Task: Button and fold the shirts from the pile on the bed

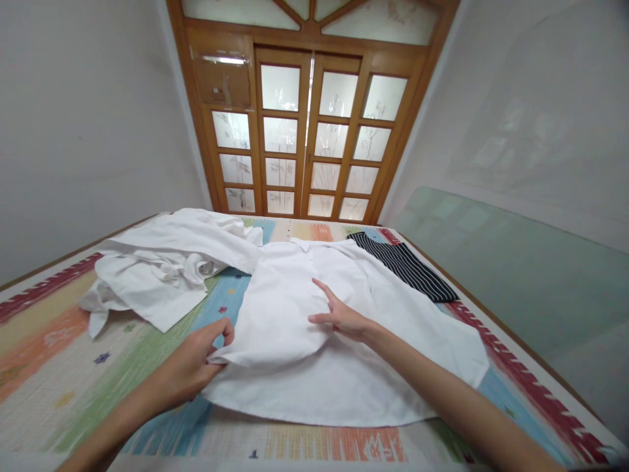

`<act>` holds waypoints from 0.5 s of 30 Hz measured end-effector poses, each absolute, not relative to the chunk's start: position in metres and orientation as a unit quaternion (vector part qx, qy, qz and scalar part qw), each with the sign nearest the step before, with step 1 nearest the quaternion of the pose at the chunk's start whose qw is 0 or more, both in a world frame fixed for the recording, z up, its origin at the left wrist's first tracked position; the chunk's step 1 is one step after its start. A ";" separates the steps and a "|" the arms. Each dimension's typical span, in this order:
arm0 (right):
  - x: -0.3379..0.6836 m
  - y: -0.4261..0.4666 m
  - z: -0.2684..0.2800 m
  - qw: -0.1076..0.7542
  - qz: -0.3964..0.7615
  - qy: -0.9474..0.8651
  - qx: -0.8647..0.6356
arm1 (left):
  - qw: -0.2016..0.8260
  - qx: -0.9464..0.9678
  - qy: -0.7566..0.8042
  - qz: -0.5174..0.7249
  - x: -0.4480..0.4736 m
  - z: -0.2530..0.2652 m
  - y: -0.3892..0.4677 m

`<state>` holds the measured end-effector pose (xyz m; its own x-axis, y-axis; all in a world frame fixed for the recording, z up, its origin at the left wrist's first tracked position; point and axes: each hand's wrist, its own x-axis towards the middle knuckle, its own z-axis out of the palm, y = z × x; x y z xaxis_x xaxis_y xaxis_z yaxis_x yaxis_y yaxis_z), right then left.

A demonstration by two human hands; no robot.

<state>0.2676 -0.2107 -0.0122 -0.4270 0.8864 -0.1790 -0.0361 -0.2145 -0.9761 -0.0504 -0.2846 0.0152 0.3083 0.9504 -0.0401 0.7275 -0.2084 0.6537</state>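
A white collared shirt [280, 288] lies spread out in front of me, its collar at the far end and its curved hem towards me. My left hand [206, 354] is closed on the shirt's left edge near the hem, pinching a fold of cloth between thumb and fingers. Over the middle of the shirt is my right hand [341, 318], fingers apart and holding nothing. Its fingertips are at or just above the cloth; whether they touch I cannot tell. One sleeve stretches to the left from the shirt's shoulder.
Crumpled white cloth [147, 282] lies at the left, partly under the sleeve. A folded black-and-white striped garment [403, 265] rests at the back right. Everything lies on a colourful patterned sheet [122, 387]. A pale green panel [491, 242] stands along the right; wooden glazed doors [304, 131] are behind.
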 end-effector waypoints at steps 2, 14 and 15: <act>0.268 -0.221 -0.009 0.323 0.683 -0.528 -0.388 | 0.303 0.752 0.566 0.152 -0.054 0.012 -0.290; 0.276 -0.250 -0.027 0.121 0.655 -0.605 -0.436 | 0.179 0.807 0.546 -0.138 -0.078 -0.003 -0.311; 0.275 -0.252 -0.028 0.110 0.646 -0.617 -0.435 | 0.170 0.807 0.543 -0.156 -0.077 -0.003 -0.312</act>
<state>0.2755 -0.2517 -0.0278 -0.5972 0.6795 -0.4263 0.3941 -0.2143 -0.8937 -0.0765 -0.3119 -0.0028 0.3609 0.8244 -0.4360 0.9302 -0.3520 0.1045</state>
